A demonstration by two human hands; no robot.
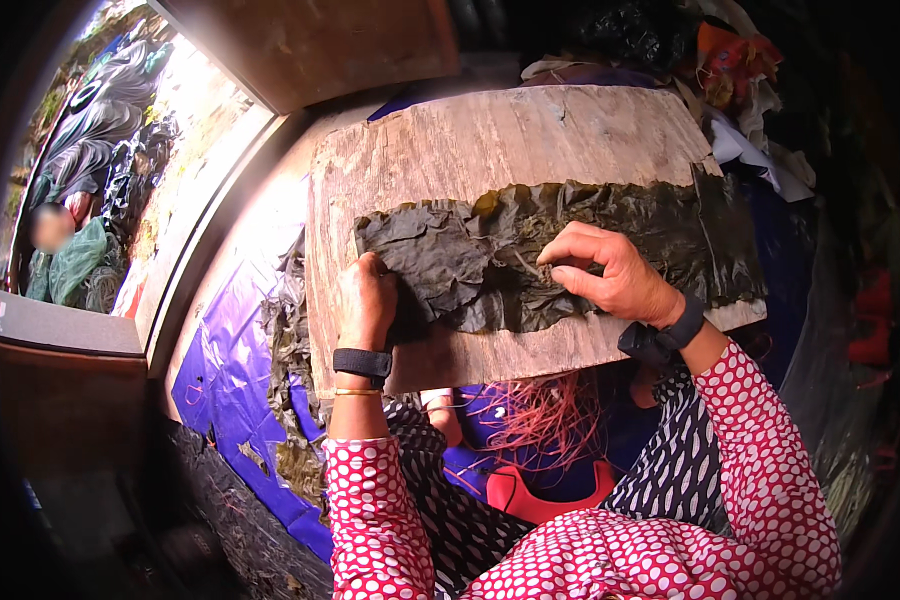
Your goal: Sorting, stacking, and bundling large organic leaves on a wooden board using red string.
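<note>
A long, dark, wrinkled sheet of dried kelp [440,262] lies across a wooden board [490,135] in front of me. My left hand [366,305] is closed at the sheet's left end, its fingertips curled against the kelp's edge. Over the middle of the sheet, my right hand [620,275] pinches a thin pale strip at the kelp's surface with thumb and forefinger. Part of that strip is hidden by the fingers. Toward the right the sheet reaches the board's edge, with a folded or overlapping part there.
Below the board, pink-red strings [545,420] lie in a tangle by a red curved object [550,495]. More kelp pieces [295,350] hang left of the board over a blue plastic sheet [225,370]. Rags and bags [735,65] pile up at the far right. A doorway opens at far left.
</note>
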